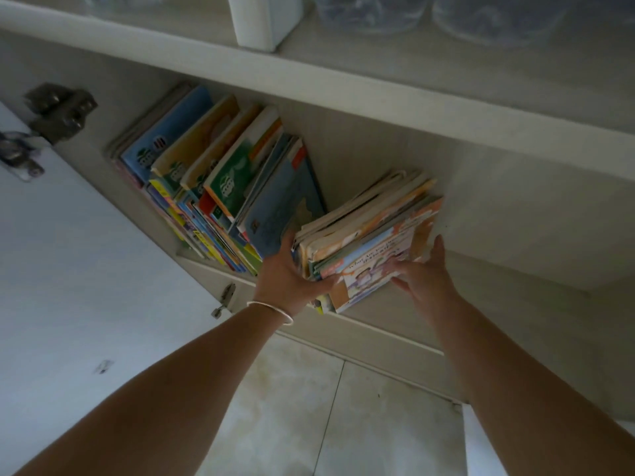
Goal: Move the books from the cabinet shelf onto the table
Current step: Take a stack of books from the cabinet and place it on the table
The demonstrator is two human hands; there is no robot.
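Note:
A batch of thin children's books [369,235] leans to the right on the cabinet shelf [481,280], pulled apart from the rest. My left hand [292,276] grips the left side and bottom edge of this batch, thumb across its front. My right hand [424,273] presses flat against the front cover on the batch's right side, fingers spread. A larger row of colourful books [220,176] still leans against the left wall of the shelf. No table is in view.
The open cabinet door [68,269] hangs at the left with metal hinges [60,111]. On the shelf above stand a white container [264,18] and clear glass bowls [371,12]. Pale floor tiles [326,407] lie below.

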